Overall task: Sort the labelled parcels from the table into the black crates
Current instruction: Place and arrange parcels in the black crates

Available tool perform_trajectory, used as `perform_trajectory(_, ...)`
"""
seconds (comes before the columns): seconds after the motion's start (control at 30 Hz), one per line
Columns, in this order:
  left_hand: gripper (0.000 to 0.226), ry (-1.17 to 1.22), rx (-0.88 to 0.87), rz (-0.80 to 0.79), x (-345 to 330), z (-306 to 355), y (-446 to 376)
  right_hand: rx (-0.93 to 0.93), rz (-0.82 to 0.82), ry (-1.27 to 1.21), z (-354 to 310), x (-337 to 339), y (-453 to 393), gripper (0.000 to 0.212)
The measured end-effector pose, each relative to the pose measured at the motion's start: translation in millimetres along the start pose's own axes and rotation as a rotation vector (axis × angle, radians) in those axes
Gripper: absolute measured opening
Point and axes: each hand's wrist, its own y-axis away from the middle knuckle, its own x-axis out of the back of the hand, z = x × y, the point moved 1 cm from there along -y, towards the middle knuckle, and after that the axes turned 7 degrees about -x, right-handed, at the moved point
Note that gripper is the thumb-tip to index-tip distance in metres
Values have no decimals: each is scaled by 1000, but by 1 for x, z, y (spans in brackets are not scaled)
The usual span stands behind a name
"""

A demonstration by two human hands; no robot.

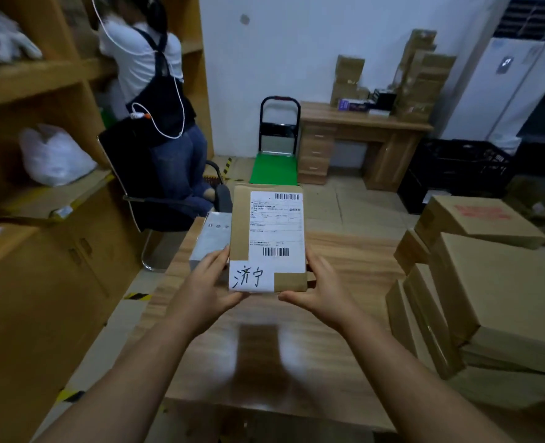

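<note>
Parcel (266, 238) up off the bench (264, 346), held between both hands, label side facing me. Long axis runs near to far, away from my chest. Left hand (205, 284) grips the near left corner, fingers curled behind, thumb on the handwritten tag (248, 276). Right hand (320, 290) clamps the near right edge the same way. Black crates (459, 169) sit on the floor far right, beyond the stacked cartons (488, 282), so the right arm is nearer. Crate markings too dark to read; probably need a closer look before dropping. Grey box (208, 239) just left of the parcel.
</note>
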Motion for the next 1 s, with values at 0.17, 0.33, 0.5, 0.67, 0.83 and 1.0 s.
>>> perform_trajectory(0.17,92,6,-91,94,59,12,-11,67,113,2,-65,1,4,114)
perform_trajectory(0.33,94,17,-138,155,112,15,-3,147,156,31,-123,-13,15,120)
perform_trajectory(0.5,94,10,-172,200,143,15,12,198,187,52,-155,-28,29,119)
perform_trajectory(0.67,95,16,-201,198,151,17,20,208,237,74,-162,-33,38,118)
perform_trajectory(0.83,95,13,-196,216,153,18,17,205,232,81,-168,-29,37,118)
perform_trajectory(1.0,96,-2,-142,262,158,6,12,231,136,56,-175,-38,7,117)
